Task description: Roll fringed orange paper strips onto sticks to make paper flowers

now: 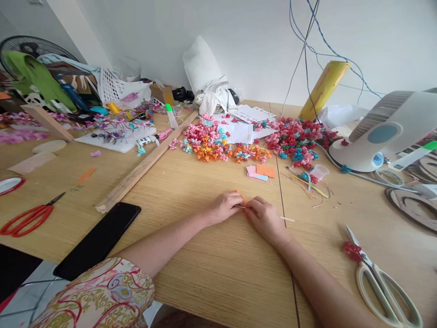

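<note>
Since the orange paper [238, 193] looks light and crushable, the left hand [223, 207] and right hand [268, 219] aptly pinch its six-o'clock edge.

Paper flowers [205, 136] lie on the surface [198, 273] past the middle of the frame, with paper sheets [235, 133] among them and a pillow [201, 66] behind. A wood bar [150, 165] is left of them — the phone [99, 241] lies near its bottom end. Left scissors [45, 211] lie at the left, right scissors [368, 260] at the lower right — a fan [358, 146] stands above those.
</note>
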